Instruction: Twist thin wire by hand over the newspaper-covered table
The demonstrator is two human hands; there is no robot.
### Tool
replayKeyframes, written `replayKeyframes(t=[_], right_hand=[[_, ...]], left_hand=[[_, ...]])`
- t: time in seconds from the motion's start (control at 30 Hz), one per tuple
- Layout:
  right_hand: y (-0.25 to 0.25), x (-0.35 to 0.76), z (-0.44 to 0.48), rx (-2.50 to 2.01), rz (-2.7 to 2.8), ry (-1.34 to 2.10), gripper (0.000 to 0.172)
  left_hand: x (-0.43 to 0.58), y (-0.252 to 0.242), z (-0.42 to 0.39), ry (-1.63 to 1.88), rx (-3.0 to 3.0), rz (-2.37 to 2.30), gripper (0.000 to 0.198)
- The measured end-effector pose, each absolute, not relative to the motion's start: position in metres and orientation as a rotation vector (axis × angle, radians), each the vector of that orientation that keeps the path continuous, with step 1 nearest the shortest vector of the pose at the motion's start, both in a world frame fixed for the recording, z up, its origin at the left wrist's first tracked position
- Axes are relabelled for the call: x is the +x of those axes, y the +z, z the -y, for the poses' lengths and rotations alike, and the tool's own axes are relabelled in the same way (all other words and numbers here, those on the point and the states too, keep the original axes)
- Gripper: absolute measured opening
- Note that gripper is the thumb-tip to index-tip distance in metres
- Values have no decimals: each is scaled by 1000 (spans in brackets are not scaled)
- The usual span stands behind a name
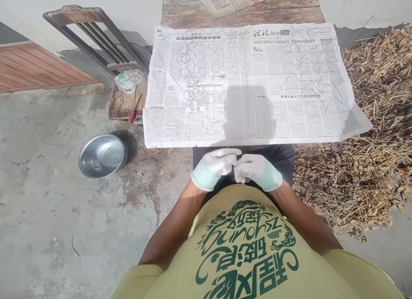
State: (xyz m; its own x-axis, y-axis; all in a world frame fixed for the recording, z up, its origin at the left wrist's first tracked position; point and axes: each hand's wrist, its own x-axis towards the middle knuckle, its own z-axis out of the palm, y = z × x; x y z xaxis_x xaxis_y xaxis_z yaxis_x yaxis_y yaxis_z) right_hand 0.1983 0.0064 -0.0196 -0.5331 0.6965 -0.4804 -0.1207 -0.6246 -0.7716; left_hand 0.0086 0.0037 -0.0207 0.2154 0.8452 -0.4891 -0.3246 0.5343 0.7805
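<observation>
Both my hands wear white gloves with pale green cuffs and meet close to my chest, just below the table's near edge. My left hand (216, 165) pinches a thin piece of wire (225, 149) that loops over its fingers. My right hand (254, 169) is closed too, its fingertips pressed against the left hand on the same wire. Ahead lies a spread newspaper (251, 114) carrying several bent wire loops (199, 82) on its left part and thin wire shapes on its right part.
The newspaper covers a wooden table (283, 9) with more folded papers at its far end. A metal bowl (101, 155) sits on the concrete at left. A red-handled tool (132, 115) and plastic bag lie on a low board by a fallen chair (96, 37). Dry straw (370, 153) is piled at right.
</observation>
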Motion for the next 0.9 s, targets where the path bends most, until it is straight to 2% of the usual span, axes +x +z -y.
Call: replayKeyframes(t=[0.23,0.37,0.5,0.73,0.9], right_hand=[[-26,192,1,-1099,855,2177,14],[-30,192,5,-1101,879,2141,15],[-28,194,5,-1099,884,2167,18],[-26,199,6,-1139,866,2027,11],[-25,204,4,-1190,853,1916,12]], left_hand=[[10,-15,1,889,730,-1157,25],[9,-16,3,916,796,-1155,32],[8,-17,2,894,710,-1139,26],[12,-13,4,963,572,-1062,46],[21,-11,10,1018,441,-1065,49]])
